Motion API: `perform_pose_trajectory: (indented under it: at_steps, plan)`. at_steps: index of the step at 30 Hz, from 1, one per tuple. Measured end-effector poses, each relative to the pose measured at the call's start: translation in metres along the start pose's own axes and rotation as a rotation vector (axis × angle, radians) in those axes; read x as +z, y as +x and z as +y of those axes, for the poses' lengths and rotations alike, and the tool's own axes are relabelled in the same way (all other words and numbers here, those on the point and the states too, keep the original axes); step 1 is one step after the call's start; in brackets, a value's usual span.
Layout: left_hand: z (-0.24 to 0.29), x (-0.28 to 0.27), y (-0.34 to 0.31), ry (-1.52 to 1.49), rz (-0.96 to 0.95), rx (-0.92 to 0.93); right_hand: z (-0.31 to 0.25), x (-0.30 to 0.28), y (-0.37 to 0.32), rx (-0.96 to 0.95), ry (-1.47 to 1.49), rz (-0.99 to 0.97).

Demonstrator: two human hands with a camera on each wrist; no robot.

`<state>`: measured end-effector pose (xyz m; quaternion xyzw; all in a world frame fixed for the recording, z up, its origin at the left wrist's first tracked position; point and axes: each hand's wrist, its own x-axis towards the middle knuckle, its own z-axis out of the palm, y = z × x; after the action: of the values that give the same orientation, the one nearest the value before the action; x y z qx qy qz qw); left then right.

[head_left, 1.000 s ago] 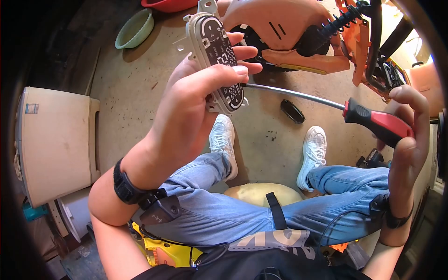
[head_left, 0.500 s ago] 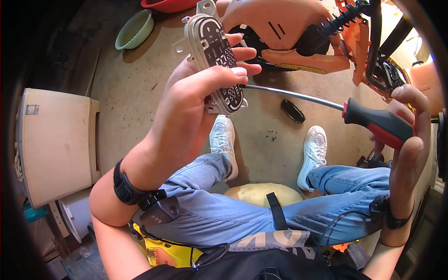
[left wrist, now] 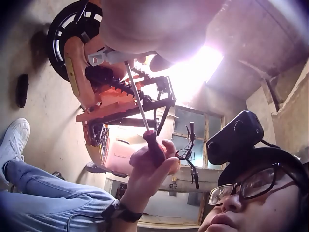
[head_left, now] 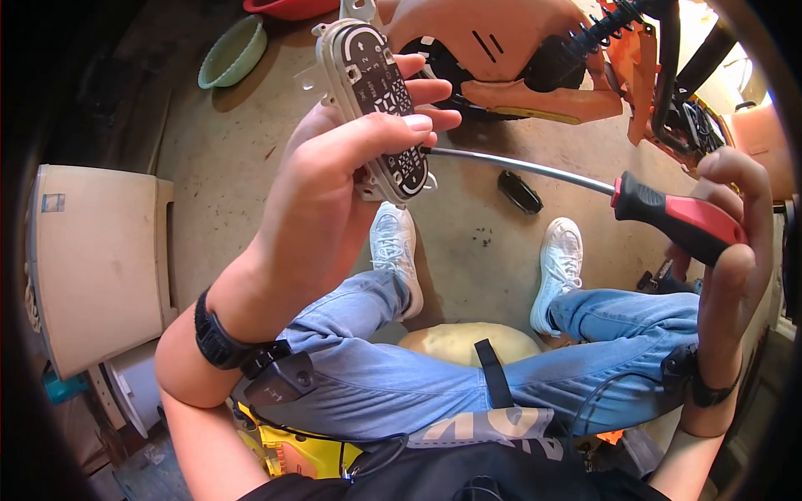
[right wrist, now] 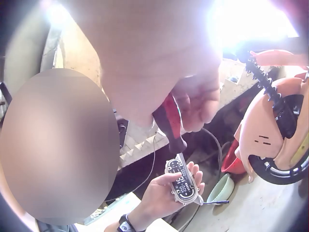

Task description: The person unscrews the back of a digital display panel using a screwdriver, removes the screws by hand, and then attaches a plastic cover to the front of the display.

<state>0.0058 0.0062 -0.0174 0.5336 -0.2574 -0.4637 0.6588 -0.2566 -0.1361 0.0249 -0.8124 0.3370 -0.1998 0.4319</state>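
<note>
An oblong digital instrument display (head_left: 361, 63) with a pale frame and mounting tabs lies in my left hand (head_left: 322, 167). The thumb crosses its black face while the other fingers spread behind it. My right hand (head_left: 735, 275) grips a screwdriver (head_left: 660, 219) by its red and black handle, between thumb and curled fingers. The long metal shaft runs left to the display's side edge, just below the left thumb; the tip is hidden there. In the right wrist view the shaft again meets the display (right wrist: 183, 187) held in the left hand (right wrist: 159, 197).
An orange vehicle body (head_left: 493, 42) with a black spring shock absorber (head_left: 614, 32) stands ahead. On the floor lie a small black part (head_left: 520, 192), a pale green basin (head_left: 234, 52) and a red basin (head_left: 292, 7). A cream cabinet (head_left: 100, 259) stands at left.
The screwdriver handle has turned about its axis, its red side going out of sight and back. Left hand and display sit slightly further up and left as the head view shifts.
</note>
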Motion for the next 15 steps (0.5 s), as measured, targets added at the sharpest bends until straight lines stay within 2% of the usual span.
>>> perform_pose_trajectory:
  at_steps: [2, 3, 7, 9, 14, 15]
  plan:
    - [0.0, -0.001, 0.0, 0.003, 0.006, -0.002, 0.001, 0.015, 0.004, -0.117, -0.048, 0.112]
    - [0.001, -0.001, 0.001, 0.005, 0.021, 0.0, 0.005, 0.021, 0.006, -0.236, 0.001, 0.133]
    - [0.001, 0.0, 0.0, 0.005, 0.031, 0.006, 0.002, 0.013, 0.003, -0.204, 0.06, 0.034]
    - [0.002, 0.0, 0.0, 0.001, 0.024, 0.001, 0.01, 0.012, 0.006, -0.393, -0.16, 0.196]
    - [0.001, 0.0, 0.0, -0.01, 0.006, -0.005, 0.017, -0.009, 0.0, -0.197, -0.213, 0.101]
    - [0.001, 0.0, 0.0, -0.002, 0.011, -0.003, 0.014, -0.008, 0.001, -0.151, -0.121, 0.039]
